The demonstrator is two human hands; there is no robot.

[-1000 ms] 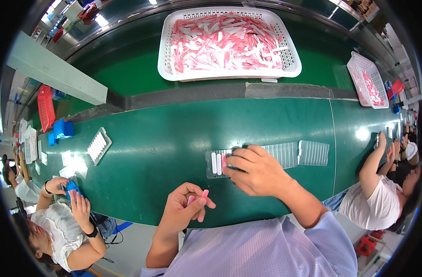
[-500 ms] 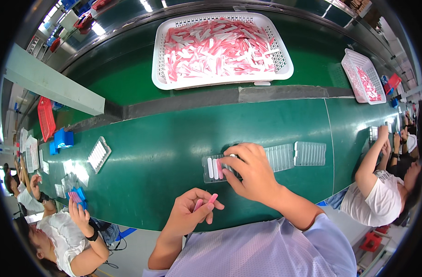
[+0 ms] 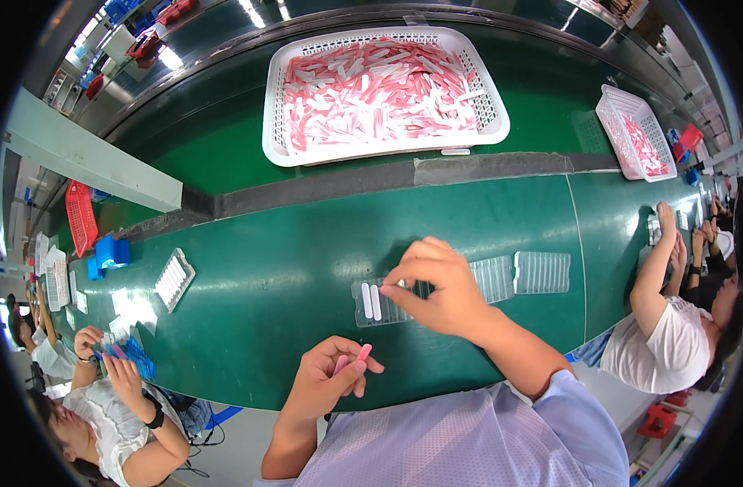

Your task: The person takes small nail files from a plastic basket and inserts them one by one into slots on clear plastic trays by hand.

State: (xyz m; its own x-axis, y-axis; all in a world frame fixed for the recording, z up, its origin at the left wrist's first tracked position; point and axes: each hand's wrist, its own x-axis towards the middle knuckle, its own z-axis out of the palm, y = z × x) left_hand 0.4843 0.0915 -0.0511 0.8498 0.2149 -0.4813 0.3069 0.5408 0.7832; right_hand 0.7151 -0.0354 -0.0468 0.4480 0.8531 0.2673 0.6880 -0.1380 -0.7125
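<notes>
My left hand is closed low in front of me, above the near edge of the table. Two small pink pieces, slim strips with rounded ends, show in it: one pink strip sticks up past the thumb and another lies by the palm. My right hand is pinched over a clear slotted plastic tray. What its fingertips hold, if anything, cannot be made out. Two white strips lie side by side in the tray's left slots. The right hand hides the tray's other end.
Two more clear slotted trays lie to the right. A white basket heaped with pink and white strips stands beyond a dark ledge. A filled tray lies left. Co-workers sit on both sides; a pale post slants in at left.
My right hand has risen slightly off the tray, thumb and finger now pinched. The pink strip beside the white ones no longer shows in its slot. My left hand has shifted slightly left.
</notes>
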